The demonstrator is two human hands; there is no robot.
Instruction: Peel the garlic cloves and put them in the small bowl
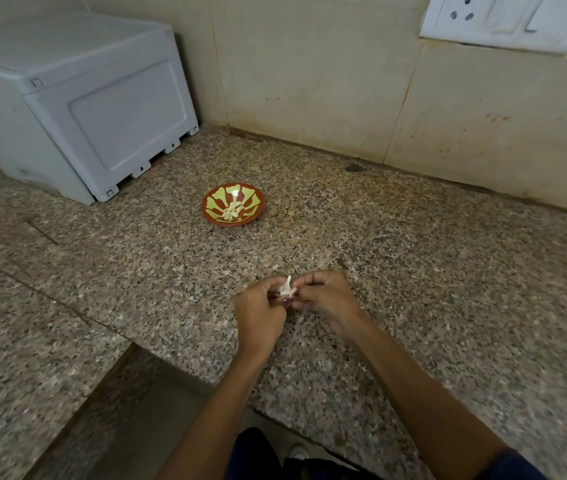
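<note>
A small red bowl (pixel 252 211) with a yellow-green pattern sits on the granite counter, a little beyond my hands. Several peeled garlic cloves (pixel 232 211) lie in its middle. Just above the counter, my left hand (pixel 259 315) and my right hand (pixel 329 297) meet around a piece of garlic (pixel 287 289). White papery skin sticks up between the fingertips. Both hands pinch it, the left from the left side, the right from the right. Most of the garlic is hidden by my fingers.
A grey plastic box (pixel 77 109) stands at the back left of the counter (pixel 413 271). The tiled wall runs along the back, with a white socket plate (pixel 504 19) at the top right. The counter's front edge steps down at the lower left.
</note>
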